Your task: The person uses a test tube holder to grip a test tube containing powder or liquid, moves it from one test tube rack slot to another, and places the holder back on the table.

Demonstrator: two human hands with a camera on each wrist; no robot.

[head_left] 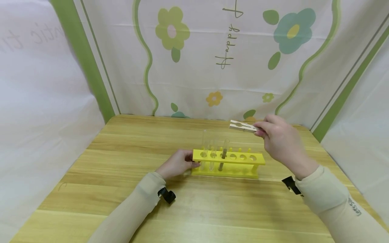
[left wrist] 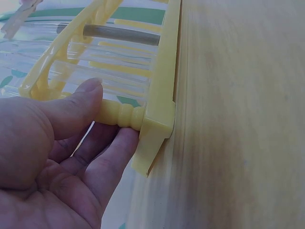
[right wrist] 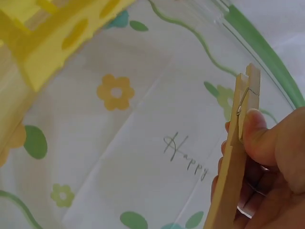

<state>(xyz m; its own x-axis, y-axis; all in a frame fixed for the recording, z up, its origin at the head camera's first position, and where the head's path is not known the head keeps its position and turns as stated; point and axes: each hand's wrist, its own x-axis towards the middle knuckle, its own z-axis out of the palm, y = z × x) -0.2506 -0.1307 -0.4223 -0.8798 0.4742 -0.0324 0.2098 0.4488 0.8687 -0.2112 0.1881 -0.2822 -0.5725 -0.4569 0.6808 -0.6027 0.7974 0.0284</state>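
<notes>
A yellow test tube rack (head_left: 259, 158) stands on the wooden table. Three glass test tubes sit in its left half: two look clear, while the third tube (head_left: 223, 157) has a dark brownish content. My left hand (head_left: 176, 165) grips the rack's left end; in the left wrist view, thumb and fingers close round its yellow end post (left wrist: 112, 112). Raised above the rack's right end, my right hand (head_left: 282, 143) pinches a wooden test tube clamp (head_left: 242, 126). The clamp's jaws point left, apart from the tubes. Its metal spring (right wrist: 242, 101) shows beside the thumb in the right wrist view.
The wood-grain table (head_left: 188, 209) extends around the rack on all sides. A white cloth (head_left: 200, 77) with printed flowers hangs behind the table, and white cloth sides stand at left and right. Each wrist wears a small black device (head_left: 166, 195).
</notes>
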